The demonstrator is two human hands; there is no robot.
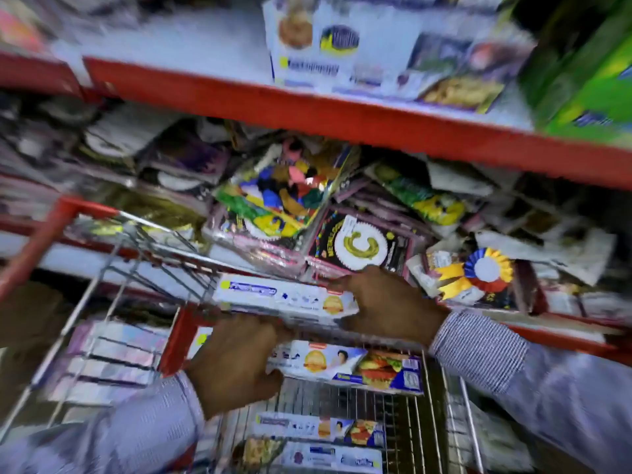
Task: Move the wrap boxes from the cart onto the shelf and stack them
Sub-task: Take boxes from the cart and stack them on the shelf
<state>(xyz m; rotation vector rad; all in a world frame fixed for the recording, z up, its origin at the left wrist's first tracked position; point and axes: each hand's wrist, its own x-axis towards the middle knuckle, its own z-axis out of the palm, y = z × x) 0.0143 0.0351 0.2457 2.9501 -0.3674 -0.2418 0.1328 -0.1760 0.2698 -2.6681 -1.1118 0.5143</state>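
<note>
A long white wrap box [273, 295] is held level above the wire cart [345, 401]. My right hand [390, 302] grips its right end. My left hand [236, 364] is closed on its near lower edge, with the fingers hidden behind the box. A second wrap box [352, 366] with a burger picture lies just below, and two more wrap boxes [321, 431] lie deeper in the cart. On the upper white shelf [205, 53] stands a stack of wrap boxes [342, 53] at the right. The picture is blurred by motion.
A red shelf edge [342, 124] crosses the view above my hands. The middle shelf holds party goods: balloon packs [287, 193], a letter pack [362, 244], a rosette [478, 271]. A green box [588, 73] sits top right. The cart's red frame [44, 241] stands left.
</note>
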